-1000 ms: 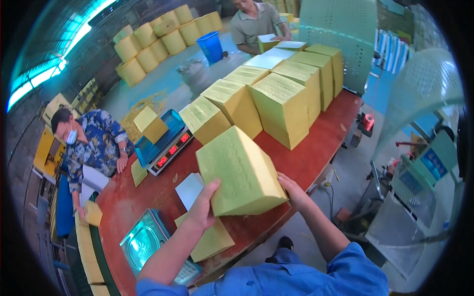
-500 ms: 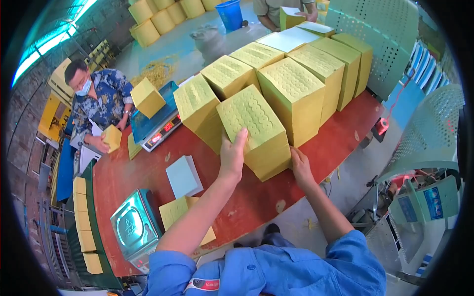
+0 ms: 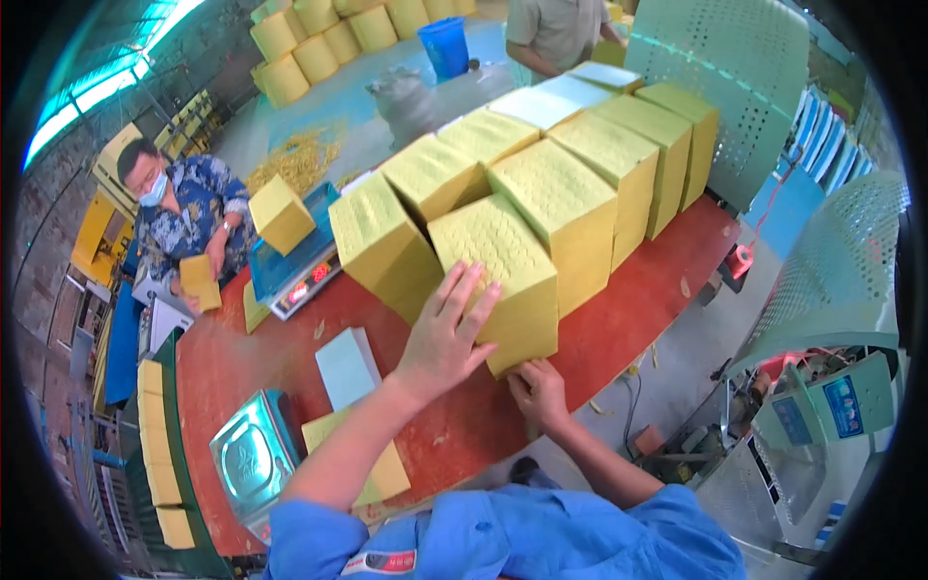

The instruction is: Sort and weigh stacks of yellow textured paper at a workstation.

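Red workbench (image 3: 638,319) carried rows of yellow paper-stack blocks. Nearest yellow block (image 3: 498,280) stood at the front edge; left hand (image 3: 445,333) lay spread flat on its side, right hand (image 3: 537,390) cupped the lower corner. Judged heavy, stiff, edges crushable: support from beneath.

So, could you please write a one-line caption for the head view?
Left hand and right hand rest on a yellow block beside other blocks on a red table.
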{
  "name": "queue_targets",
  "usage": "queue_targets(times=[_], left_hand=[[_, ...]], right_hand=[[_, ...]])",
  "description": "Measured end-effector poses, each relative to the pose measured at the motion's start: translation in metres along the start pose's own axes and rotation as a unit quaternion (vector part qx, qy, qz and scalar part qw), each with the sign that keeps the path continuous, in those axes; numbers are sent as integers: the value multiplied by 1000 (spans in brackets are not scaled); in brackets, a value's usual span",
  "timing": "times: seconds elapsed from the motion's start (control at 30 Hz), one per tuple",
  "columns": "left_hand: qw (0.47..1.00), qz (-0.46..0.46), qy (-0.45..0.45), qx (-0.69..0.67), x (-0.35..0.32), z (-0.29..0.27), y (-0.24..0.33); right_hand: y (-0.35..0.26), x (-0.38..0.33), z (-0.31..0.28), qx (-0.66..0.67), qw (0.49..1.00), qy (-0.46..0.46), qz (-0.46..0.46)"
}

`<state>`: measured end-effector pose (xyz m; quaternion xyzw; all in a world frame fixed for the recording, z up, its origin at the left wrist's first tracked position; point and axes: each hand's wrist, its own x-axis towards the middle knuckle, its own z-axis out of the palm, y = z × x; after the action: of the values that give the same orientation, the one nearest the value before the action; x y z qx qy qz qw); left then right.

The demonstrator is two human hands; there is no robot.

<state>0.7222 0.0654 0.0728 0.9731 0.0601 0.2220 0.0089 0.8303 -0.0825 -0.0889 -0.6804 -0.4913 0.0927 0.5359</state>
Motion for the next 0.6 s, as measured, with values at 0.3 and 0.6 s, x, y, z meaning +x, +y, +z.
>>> queue_targets(times=[0.3,0.6], left_hand=[[998,-59,29,6,18,22,-11],[998,-61,14,28,30,28,-9]], right_hand=[[9,36,15,-26,998,59,14],[22,41,17,-39,995,88,2]])
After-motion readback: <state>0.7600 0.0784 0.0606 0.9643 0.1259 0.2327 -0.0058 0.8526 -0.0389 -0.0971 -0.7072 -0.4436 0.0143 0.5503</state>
